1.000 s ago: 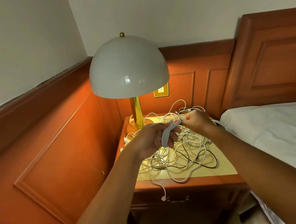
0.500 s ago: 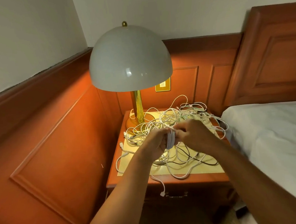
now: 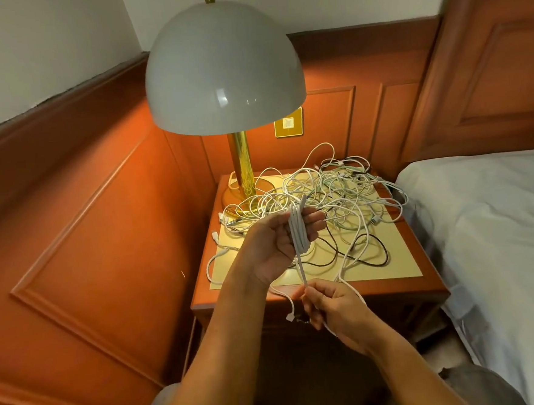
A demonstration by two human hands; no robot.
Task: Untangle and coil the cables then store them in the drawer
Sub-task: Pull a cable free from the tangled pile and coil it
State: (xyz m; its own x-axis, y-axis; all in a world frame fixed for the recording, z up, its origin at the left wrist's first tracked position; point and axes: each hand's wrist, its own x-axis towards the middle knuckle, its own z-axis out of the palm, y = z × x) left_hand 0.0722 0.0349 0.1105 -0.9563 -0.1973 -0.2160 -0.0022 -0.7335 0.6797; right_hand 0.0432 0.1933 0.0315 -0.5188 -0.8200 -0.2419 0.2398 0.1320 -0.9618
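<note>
The left hand (image 3: 273, 246) is raised above the front of the desk (image 3: 392, 291), its fingers and thumb curled around a small bundle of white coiled cable (image 3: 298, 231) that stands nearly upright in the palm. One strand drops straight down from the bundle to the right hand (image 3: 333, 308), which pinches it between thumb and fingertips just in front of the desk's front edge; the loose end trails past that hand. Behind both hands, a tangled heap of cables (image 3: 328, 198), mostly white with a few black, sprawls over the pale inset top of the desk. A lamp (image 3: 223, 69) with a grey dome shade and brass stem stands at the back left corner. Reddish wood panelling (image 3: 82, 247) lines the walls, with a brass wall plate (image 3: 288, 122) behind the lamp. A bed (image 3: 498, 233) with a pale sheet lies just beside the desk on the right.
</note>
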